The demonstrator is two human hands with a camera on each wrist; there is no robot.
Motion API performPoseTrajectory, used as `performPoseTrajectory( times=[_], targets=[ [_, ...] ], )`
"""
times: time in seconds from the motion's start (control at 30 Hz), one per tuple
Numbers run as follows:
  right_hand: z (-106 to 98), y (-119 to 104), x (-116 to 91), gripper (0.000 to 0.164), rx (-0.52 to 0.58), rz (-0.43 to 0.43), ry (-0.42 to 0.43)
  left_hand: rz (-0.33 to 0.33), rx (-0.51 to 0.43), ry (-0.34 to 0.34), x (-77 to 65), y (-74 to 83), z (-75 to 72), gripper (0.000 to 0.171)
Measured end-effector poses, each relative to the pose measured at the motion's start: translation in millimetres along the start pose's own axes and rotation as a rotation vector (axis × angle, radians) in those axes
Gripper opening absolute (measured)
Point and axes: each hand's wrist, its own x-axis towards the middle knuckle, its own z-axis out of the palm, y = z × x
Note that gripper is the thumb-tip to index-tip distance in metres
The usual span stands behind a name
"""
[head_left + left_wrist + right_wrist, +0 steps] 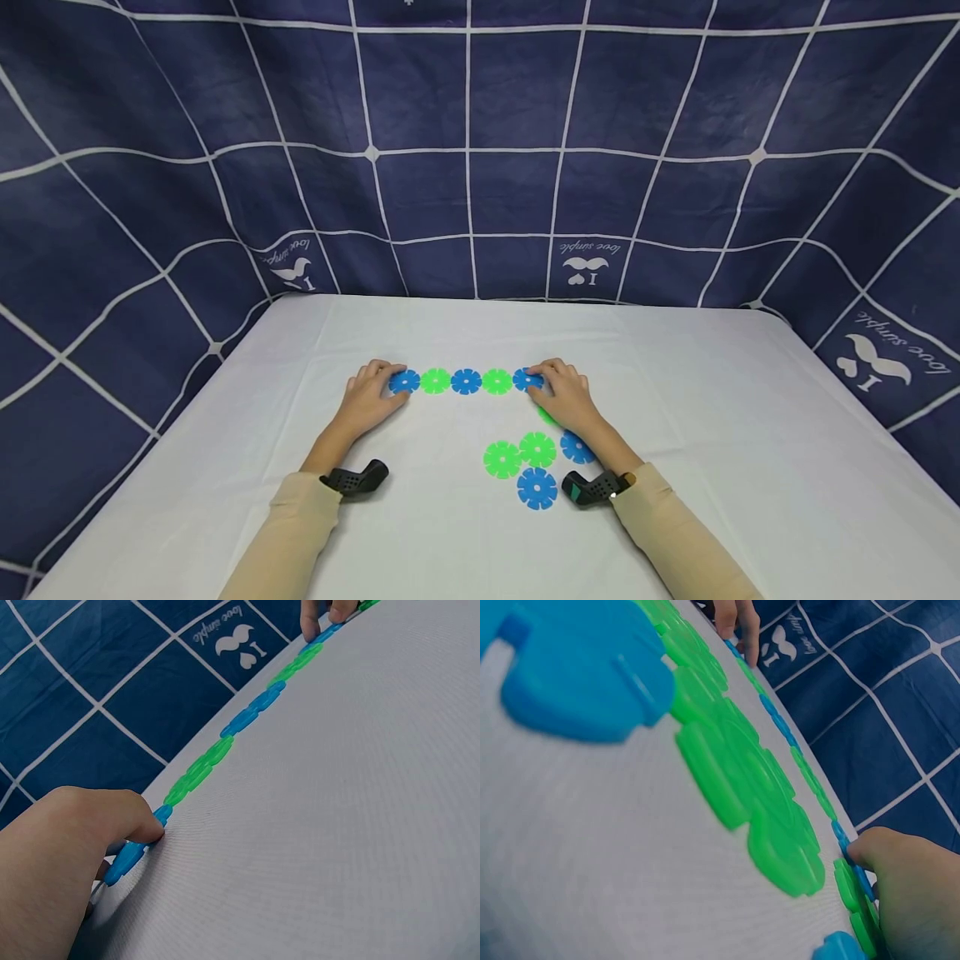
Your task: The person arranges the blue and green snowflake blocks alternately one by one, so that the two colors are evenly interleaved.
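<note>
Row on cloth: five flat notched plastic discs laid in a line across the white tablecloth (420, 533), edge to edge; whether their notches interlock cannot be told.
Order, left to right: left-end blue disc (402, 387), first green disc (432, 387), middle blue disc (466, 389), second green disc (495, 388), right-end blue disc (523, 386).
Left hand (367, 397): pinches the left-end blue disc, thumb at the near edge, fingers at the far edge.
Right hand (567, 397): pinches the right-end blue disc likewise, thumb near, fingers far.
Loose discs, near side: left loose green disc (498, 465) and right loose green disc (534, 457), touching; near loose blue disc (537, 497) just below them.
Beside right forearm: side blue disc (573, 454), partly covered by the arm.
Under right hand: half-hidden green disc (547, 416), close to the row's right end.
Wrists: black wrist camera on each, left (356, 481) and right (592, 489); beige sleeves (292, 533) behind.
Backdrop: navy curtain (517, 200) with white grid lines.
</note>
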Motion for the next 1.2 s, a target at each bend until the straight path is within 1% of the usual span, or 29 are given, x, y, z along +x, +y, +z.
performPoseTrajectory(
  times=[0.23, 0.4, 0.63, 0.73, 0.83, 0.9, 1.0, 1.1, 1.2],
  targets=[
    [0.4, -0.1, 0.1, 0.032, -0.016, -0.002, -0.002, -0.005, 0.008, -0.005, 0.4, -0.4, 0.2, 0.053],
    [0.2, -1.5, -0.1, 0.032, -0.011, 0.017, -0.007, -0.005, 0.008, -0.005, 0.2, -0.1, -0.5, 0.053],
    [-6.2, -1.6, -1.1, 0.033, 0.147, 0.069, -0.012, -0.004, 0.009, 0.001, 0.2, 0.0, -0.3, 0.052],
    [-10.7, 2.0, -3.0, 0.032, 0.184, 0.065, -0.034, -0.009, 0.008, -0.001, 0.0, 0.4, -0.1, 0.053],
    [-15.0, 6.6, -6.0, 0.03, 0.229, 0.037, -0.052, -0.019, 0.006, 0.003, 0.2, 0.7, -0.5, 0.053],
    [-16.4, 10.4, -8.8, 0.025, 0.256, 0.011, -0.058, -0.019, 0.005, 0.006, 0.2, 1.1, -0.7, 0.053],
    [-17.7, 15.1, -13.9, 0.018, 0.284, -0.043, -0.059, -0.006, 0.007, 0.004, 0.5, 1.3, -0.8, 0.052],
    [-18.0, 19.5, -18.8, 0.014, 0.274, -0.108, -0.055, -0.001, 0.003, -0.003, 0.1, 1.5, -0.2, 0.053],
    [-18.8, 21.5, -22.2, 0.015, 0.265, -0.148, -0.06, -0.003, -0.003, -0.001, 0.1, 1.5, -0.3, 0.052]
  ],
)
